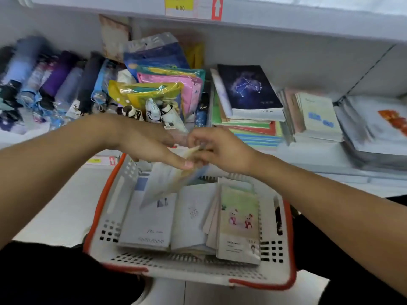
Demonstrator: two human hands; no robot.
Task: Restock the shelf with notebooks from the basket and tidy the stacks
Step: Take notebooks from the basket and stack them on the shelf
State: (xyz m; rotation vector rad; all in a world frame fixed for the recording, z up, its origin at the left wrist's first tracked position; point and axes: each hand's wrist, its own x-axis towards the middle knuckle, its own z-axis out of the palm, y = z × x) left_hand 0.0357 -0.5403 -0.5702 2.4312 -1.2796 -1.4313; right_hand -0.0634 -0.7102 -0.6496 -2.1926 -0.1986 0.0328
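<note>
Pale thin notebooks (167,181) lifted above the red-rimmed white plastic basket (284,267).
Left hand (152,146) and right hand (220,150) both pinch them; next, probably, onto the shelf stack beyond the basket.

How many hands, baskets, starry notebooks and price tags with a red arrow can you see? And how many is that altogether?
Hands: 2, left hand and right hand, both gripping a blurred notebook bundle
Baskets: 1, the basket
Starry notebooks: 1, the starry notebook
Red-arrow price tags: 2, upper tag and lower tag
Total: 6
</note>
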